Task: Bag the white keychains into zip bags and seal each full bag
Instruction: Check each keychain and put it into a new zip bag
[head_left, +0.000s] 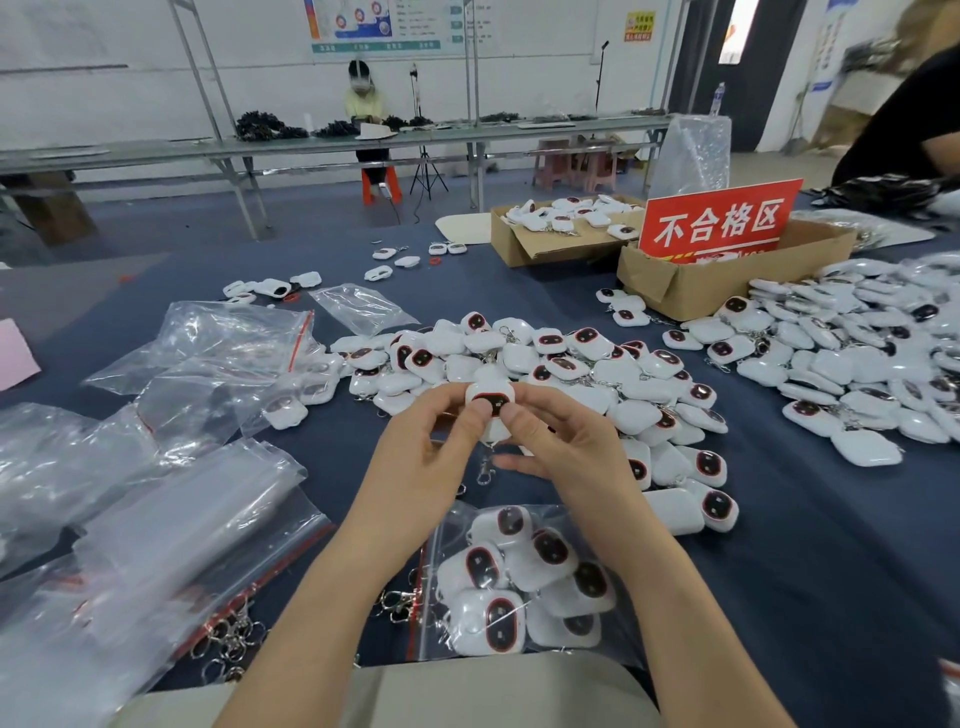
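"White rounded plastic keychain with a dark, red-rimmed oval face (488, 401): where is it, and which step is this?"

"Mid-frame, raised above the table. The left hand (415, 457) pinches its left side between thumb and fingertips, and the right hand (566, 452) pinches its right side likewise. Its metal clasp (485, 475) dangles below. I judge it's being checked before bagging."

"And next?"

"Down into the clear zip bag with the red seal strip (451, 522), lower centre, lying flat with several keychains already inside. One hand would have to let go and lift the mouth. Whether it's full enough to seal, I can't tell."

"The surface?"

"A dark blue cloth-covered table (831, 545). Lower left is a stack of empty clear zip bags (182, 545), in the centre a loose heap of keychains (545, 364), and to the right a bigger heap (857, 353). Behind them stand a brown cardboard box (524, 249) of more keychains and a second cardboard box (691, 288) carrying a red sign with white characters (719, 221)."

"The room?"

"A white-walled workshop. A long grey bench (156, 150) runs across the upper left, with a seated person in a yellow top (363, 98) behind it. A person in black (904, 119) is at the upper right edge."
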